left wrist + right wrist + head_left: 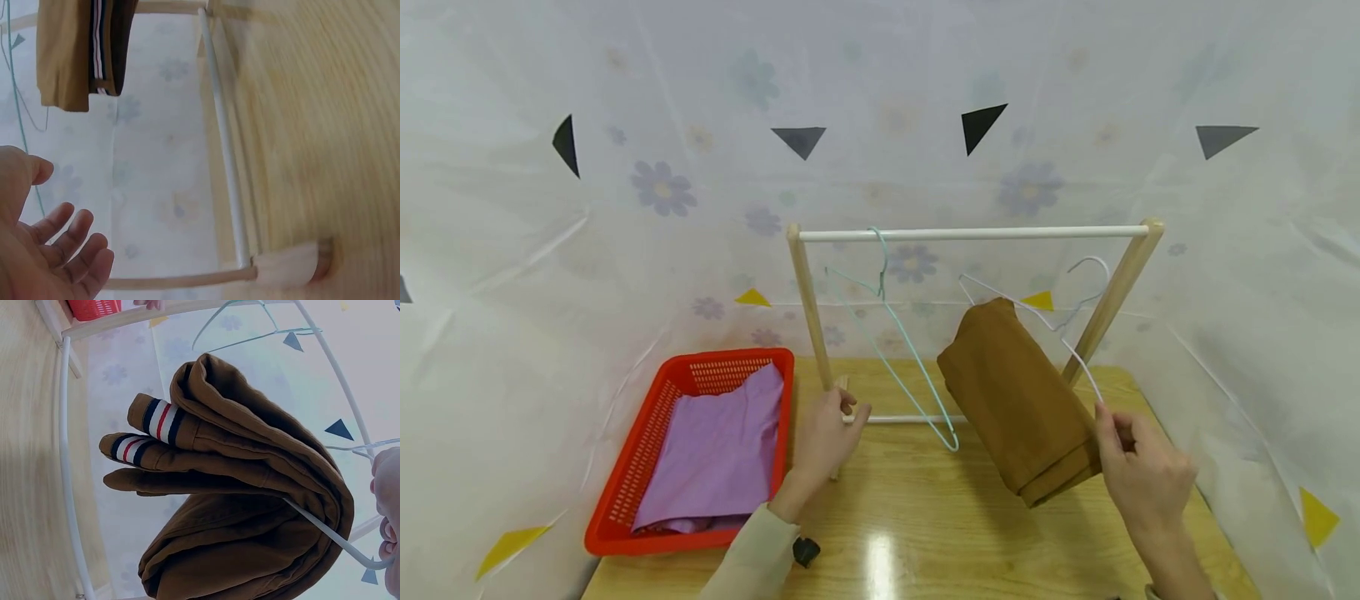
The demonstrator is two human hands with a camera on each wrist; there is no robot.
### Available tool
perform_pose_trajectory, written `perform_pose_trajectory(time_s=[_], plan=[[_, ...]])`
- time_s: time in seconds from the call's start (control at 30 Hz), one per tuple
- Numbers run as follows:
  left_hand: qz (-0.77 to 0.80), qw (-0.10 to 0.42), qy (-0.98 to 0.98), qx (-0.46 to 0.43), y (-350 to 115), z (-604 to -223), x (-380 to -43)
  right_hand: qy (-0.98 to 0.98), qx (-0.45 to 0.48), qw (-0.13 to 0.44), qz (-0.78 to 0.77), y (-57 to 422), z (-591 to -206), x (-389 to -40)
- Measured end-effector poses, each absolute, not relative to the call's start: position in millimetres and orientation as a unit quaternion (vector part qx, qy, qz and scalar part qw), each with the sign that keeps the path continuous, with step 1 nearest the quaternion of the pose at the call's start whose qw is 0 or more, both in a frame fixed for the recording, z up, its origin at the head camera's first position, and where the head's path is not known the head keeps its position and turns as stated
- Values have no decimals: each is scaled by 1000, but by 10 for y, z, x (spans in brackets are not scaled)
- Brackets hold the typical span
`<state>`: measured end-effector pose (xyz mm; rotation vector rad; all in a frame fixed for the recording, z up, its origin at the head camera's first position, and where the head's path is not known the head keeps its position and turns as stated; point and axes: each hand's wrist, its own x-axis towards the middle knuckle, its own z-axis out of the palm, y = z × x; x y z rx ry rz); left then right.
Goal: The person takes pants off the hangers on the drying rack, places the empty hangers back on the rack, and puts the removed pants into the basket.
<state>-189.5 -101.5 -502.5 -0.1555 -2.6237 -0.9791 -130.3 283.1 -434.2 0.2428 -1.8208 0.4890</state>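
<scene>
In the head view my right hand (1150,471) pinches the lower corner of a pale lilac wire hanger (1026,307), its hook off the rail near the right post. Folded brown trousers (1018,400) hang over the hanger's bar. The right wrist view shows striped bands on the trousers (262,469) and the hand (389,506) at the hanger's end. My left hand (823,442) is at the foot of the rack's left post, and its fingers (75,234) are spread and loosely bent with nothing between them. A mint-green hanger (882,290) hangs bare from the rail.
The clothes rack has a white top rail (970,234) and wooden posts (811,308) and stands on the wooden table (925,500). At the left, a red basket (688,546) holds folded lilac fabric (715,450). Patterned sheeting (880,100) surrounds the table.
</scene>
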Motion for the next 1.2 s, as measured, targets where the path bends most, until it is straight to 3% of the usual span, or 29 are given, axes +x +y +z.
perform_pose_trajectory(time_s=[0.4,0.87,1.2], plan=[[-492,67,-866,-65,-587,-5297,-1876,-783,92,575,218,2794,-4419,-1294],[-601,43,-796,-52,-102,-5363,-1938,-790,100,564,219,2737,-4445,-1298],[-748,-30,-663,2,207,-5400,-1991,-793,96,558,226,2683,-4462,-1288]])
